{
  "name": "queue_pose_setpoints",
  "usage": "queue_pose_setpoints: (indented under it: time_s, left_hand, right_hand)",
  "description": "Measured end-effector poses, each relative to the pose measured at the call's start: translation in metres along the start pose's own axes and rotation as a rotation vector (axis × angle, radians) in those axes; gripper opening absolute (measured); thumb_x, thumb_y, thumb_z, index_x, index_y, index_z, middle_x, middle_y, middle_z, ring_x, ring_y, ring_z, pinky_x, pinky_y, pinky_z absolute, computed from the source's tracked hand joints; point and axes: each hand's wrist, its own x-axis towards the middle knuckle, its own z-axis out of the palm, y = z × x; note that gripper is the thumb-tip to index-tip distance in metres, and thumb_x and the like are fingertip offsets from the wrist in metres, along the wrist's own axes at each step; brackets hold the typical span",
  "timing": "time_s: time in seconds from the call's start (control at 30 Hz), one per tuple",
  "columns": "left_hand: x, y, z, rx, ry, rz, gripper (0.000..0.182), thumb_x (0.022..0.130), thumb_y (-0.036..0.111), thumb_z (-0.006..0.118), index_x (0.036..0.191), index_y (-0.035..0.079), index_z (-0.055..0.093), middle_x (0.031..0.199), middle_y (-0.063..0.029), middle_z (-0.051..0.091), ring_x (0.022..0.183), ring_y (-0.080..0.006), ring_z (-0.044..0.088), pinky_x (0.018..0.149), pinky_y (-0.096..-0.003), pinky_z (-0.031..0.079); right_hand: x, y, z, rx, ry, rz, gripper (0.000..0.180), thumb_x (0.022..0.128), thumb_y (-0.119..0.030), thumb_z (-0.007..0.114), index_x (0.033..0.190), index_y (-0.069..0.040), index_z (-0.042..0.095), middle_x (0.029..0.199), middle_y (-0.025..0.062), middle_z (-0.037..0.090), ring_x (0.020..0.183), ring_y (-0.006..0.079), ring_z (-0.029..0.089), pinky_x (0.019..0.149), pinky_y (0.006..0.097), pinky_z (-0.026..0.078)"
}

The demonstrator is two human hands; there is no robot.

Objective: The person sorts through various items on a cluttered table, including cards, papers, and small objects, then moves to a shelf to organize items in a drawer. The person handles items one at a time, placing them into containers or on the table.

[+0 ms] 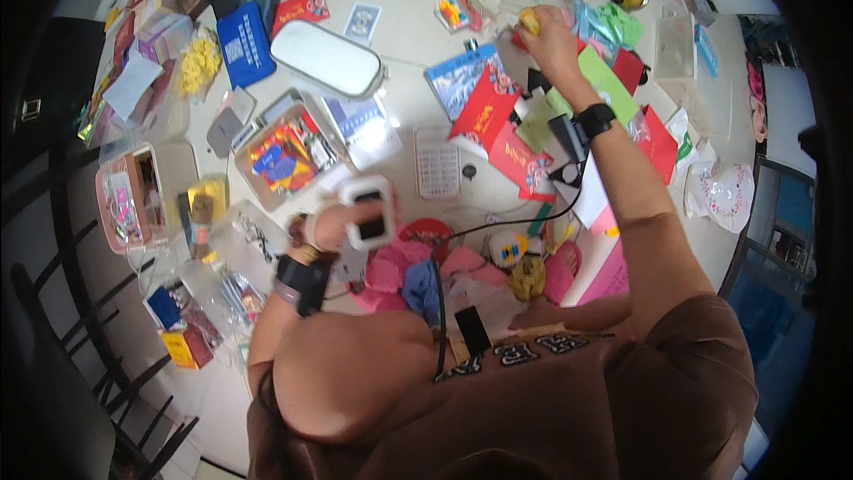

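Observation:
My left hand [331, 225] is shut on a white rounded frame-like object [385, 232] with a dark centre, blurred by motion. It is held near the table's front side, beside a bin of packets. Out at the far right, my right hand [554, 39] grips a small yellow object [530, 21], partly hidden by the fingers. Below that forearm lie red envelopes [485, 110], a blue picture box [460, 77] and a green paper sheet [608, 83]. A small toy with yellow and red parts [453, 12] rests left of my right hand.
An open bin [261, 183] of colourful packets stands left of centre. Behind it lie a white oval-cornered case [326, 57] and a blue pouch [245, 45]. Pink and blue crumpled bags [420, 283] fill the space before my body. A black cable [506, 223] crosses the front.

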Motion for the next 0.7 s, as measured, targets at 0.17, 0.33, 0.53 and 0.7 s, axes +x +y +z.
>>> queue_pose_setpoints:
  time_s: [0.17, 0.33, 0.53, 0.7]
  left_hand:
    - [-0.067, 0.075, -0.019, 0.029, 0.168, 0.157, 0.036, 0.086, 0.029, 0.061, 0.11, 0.002, 0.054, 0.087, -0.0116, 0.06, 0.078, -0.0182, 0.059, 0.066, -0.0253, 0.048]
    - [-0.112, 0.119, 0.0, 0.196, 0.257, 0.222, 0.04, 0.088, 0.031, 0.058, 0.11, -0.001, 0.049, 0.082, -0.0145, 0.059, 0.072, -0.016, 0.055, 0.06, -0.0235, 0.045]
    - [-0.115, 0.134, 0.032, 0.312, 0.202, 0.047, 0.043, 0.087, 0.033, 0.064, 0.112, 0.001, 0.051, 0.086, -0.0145, 0.061, 0.073, -0.0174, 0.06, 0.06, -0.0253, 0.05]
    - [-0.105, 0.145, 0.055, 0.453, 0.195, 0.333, 0.042, 0.084, 0.025, 0.062, 0.104, -0.009, 0.052, 0.083, -0.0183, 0.059, 0.071, -0.0222, 0.06, 0.057, -0.0266, 0.049]
  right_hand:
    - [-0.034, 0.009, 0.0, 0.034, -0.364, -0.067, 0.042, 0.078, -0.021, 0.072, 0.114, -0.004, 0.061, 0.118, 0.0183, 0.059, 0.102, 0.0356, 0.06, 0.089, 0.0408, 0.049]
    - [-0.039, -0.008, 0.045, 0.034, -0.362, -0.326, 0.055, 0.073, -0.019, 0.076, 0.123, -0.008, 0.056, 0.128, 0.0162, 0.054, 0.103, 0.035, 0.062, 0.088, 0.0422, 0.05]
    - [-0.029, -0.023, 0.041, -0.168, -0.372, -0.276, 0.021, 0.089, -0.021, 0.053, 0.093, -0.002, 0.062, 0.083, 0.0178, 0.066, 0.084, 0.0282, 0.067, 0.071, 0.0419, 0.052]
    - [-0.067, 0.008, 0.002, -0.144, -0.397, -0.419, 0.019, 0.085, -0.02, 0.062, 0.09, -0.001, 0.058, 0.094, 0.0167, 0.058, 0.07, 0.0329, 0.063, 0.056, 0.0417, 0.051]
